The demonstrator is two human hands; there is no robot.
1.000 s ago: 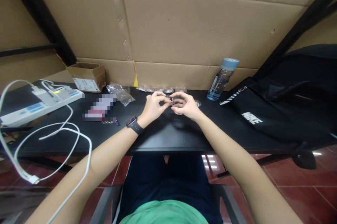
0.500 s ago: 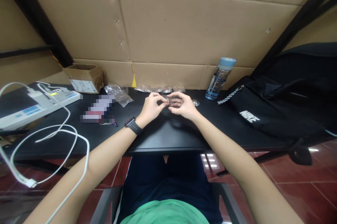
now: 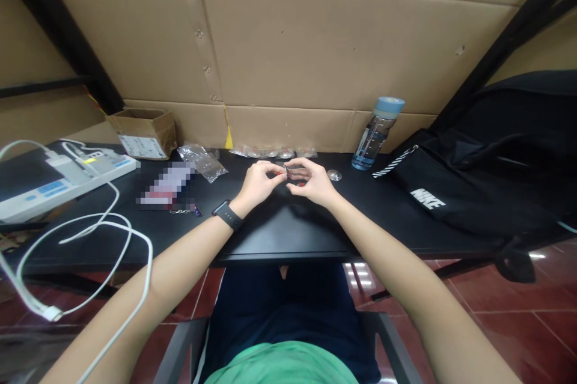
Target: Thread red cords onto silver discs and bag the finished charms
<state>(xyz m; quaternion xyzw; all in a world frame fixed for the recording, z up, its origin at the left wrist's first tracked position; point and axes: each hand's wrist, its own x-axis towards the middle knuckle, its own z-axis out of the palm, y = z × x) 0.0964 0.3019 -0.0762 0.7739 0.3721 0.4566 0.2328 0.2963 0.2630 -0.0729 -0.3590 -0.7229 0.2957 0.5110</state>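
Both hands meet above the black table (image 3: 288, 240), near its middle. A small dark object (image 3: 287, 173) with a bit of red beside it is between my fingertips; its shape is too small to make out. My left hand (image 3: 260, 184) pinches it from the left, with a dark watch on the wrist. From the right, my right hand (image 3: 313, 183) curls its thumb and fingers around it. Just right of my right hand lies a clear round piece (image 3: 334, 175). Small clear packets (image 3: 270, 153) are lined up behind my hands.
Left of my hands are a clear plastic bag (image 3: 204, 163), an open cardboard box (image 3: 146, 134), a blurred-out flat item (image 3: 166, 187) and a white power strip (image 3: 58, 188) with loose cables. A water bottle (image 3: 376, 134) and a black bag (image 3: 469, 179) stand right.
The fingers have shifted slightly around the small object, and red now shows near the fingertips. My right hand has moved a little left, showing more of the clear round piece.
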